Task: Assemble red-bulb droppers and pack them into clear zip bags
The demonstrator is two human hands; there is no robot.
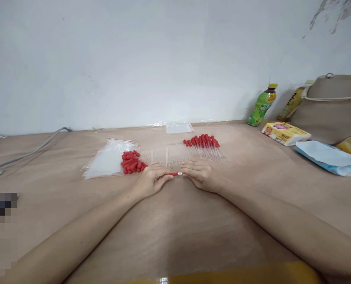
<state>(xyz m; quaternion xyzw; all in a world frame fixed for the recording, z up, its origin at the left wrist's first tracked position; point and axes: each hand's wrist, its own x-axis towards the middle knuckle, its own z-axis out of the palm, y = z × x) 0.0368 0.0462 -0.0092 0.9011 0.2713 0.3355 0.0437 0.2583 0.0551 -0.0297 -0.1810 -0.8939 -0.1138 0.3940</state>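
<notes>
Near the middle of the brown table, my left hand (154, 179) is closed around a red rubber bulb (174, 174), whose open end points right. My right hand (201, 176) pinches a clear glass tube (180, 173) that meets the bulb's end between the two hands. Beside my left hand lies a pile of red bulbs (130, 162). Clear tubes (167, 155) lie in a row just beyond both hands. Behind my right hand, several tubes with red bulbs on them (205, 145) are spread side by side.
Clear plastic bags (106, 159) lie at the left, another bag (179, 128) by the wall. A grey cable (39, 148) runs at far left. At the right are a green bottle (262, 105), tissue pack (285, 133), blue-white packet (331, 157) and beige bag (332, 110).
</notes>
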